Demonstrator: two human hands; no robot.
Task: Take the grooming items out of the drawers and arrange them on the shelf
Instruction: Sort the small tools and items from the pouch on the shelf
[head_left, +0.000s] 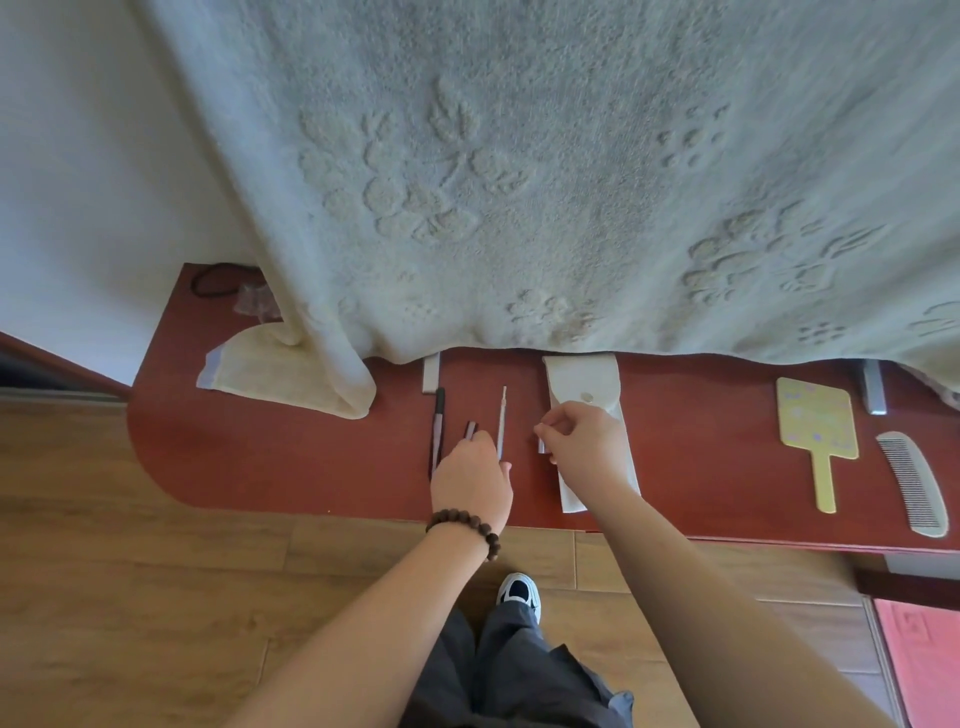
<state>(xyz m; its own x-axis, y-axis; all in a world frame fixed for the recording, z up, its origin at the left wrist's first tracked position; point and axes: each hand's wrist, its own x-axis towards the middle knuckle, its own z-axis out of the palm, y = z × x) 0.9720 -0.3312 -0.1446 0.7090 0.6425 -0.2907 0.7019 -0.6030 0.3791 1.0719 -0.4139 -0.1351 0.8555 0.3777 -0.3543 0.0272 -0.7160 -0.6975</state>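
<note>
The grooming items lay in a row on the red shelf (291, 467), and this seemed to be on purpose: each one was set parallel to the next, pointing toward the pale towel (519, 182) that hung over the back of the shelf. From the person's left there was a dark pencil-like tool (438, 431), then a short dark piece (470, 430), then a thin pale stick (502, 421), and then a white pouch (582, 384) with its flap open. Well apart to the right lay a yellow hand mirror (818, 431) and, just beside it, a pale comb (911, 483).

The left hand (470, 483) reached forward with the wrist straight and a bead bracelet (465, 525) on it. Its fingers were curled down at the near end of the short dark piece and its grip appeared to pinch that piece, probably to line it up with the others.

The right hand (587, 441) was held above the white pouch, bent at the wrist, with thumb and forefinger pressed together. It pinched a small silvery item (542, 444), too small to identify. I judge that this item came from the pouch and would be placed in the gap between the stick and the pouch.

A folded cloth (260, 369) and a black hair tie (218, 283) lay at the left end of the shelf.
</note>
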